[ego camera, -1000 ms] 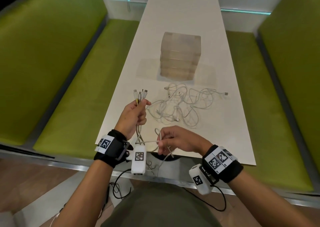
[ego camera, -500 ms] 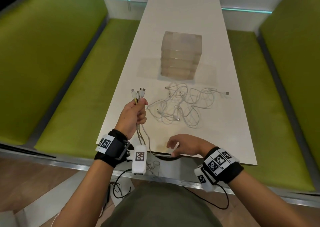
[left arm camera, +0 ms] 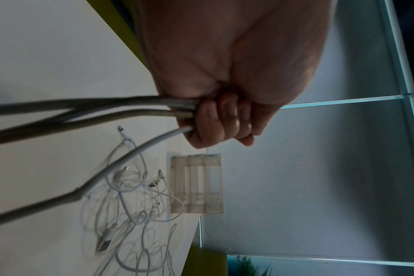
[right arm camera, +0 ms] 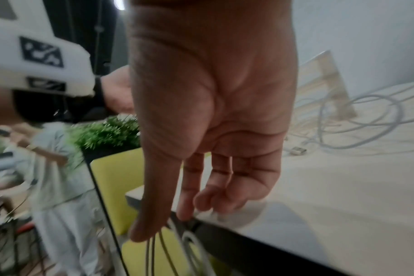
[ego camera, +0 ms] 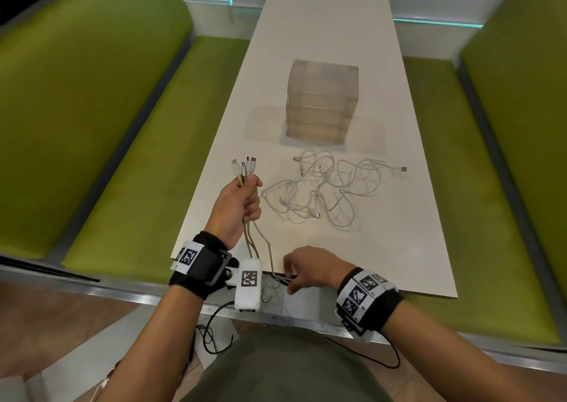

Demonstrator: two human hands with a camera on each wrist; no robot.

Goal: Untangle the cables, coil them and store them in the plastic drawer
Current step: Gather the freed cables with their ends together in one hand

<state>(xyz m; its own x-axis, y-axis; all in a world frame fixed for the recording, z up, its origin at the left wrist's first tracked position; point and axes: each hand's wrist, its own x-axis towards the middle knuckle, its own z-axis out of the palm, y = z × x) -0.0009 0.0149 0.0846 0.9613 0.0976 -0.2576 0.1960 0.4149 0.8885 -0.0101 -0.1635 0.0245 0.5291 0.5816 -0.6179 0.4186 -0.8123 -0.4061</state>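
My left hand is raised over the table's near left part and grips a bundle of grey and white cables. Their connectors stick up above the fist. In the left wrist view the fingers curl round the cable bundle. The strands drop over the table's near edge. My right hand reaches down at that edge, thumb and fingers loosely extended beside the hanging strands; the right hand grips nothing plainly. A tangle of white cables lies before the translucent plastic drawer unit.
The long white table runs away from me between green benches on the left and right. A black wire hangs below the wrist cameras. All drawers look closed.
My right hand has let go of the cable loop it held a second ago and dropped to the table's near edge. The left hand has kept its grip and place.
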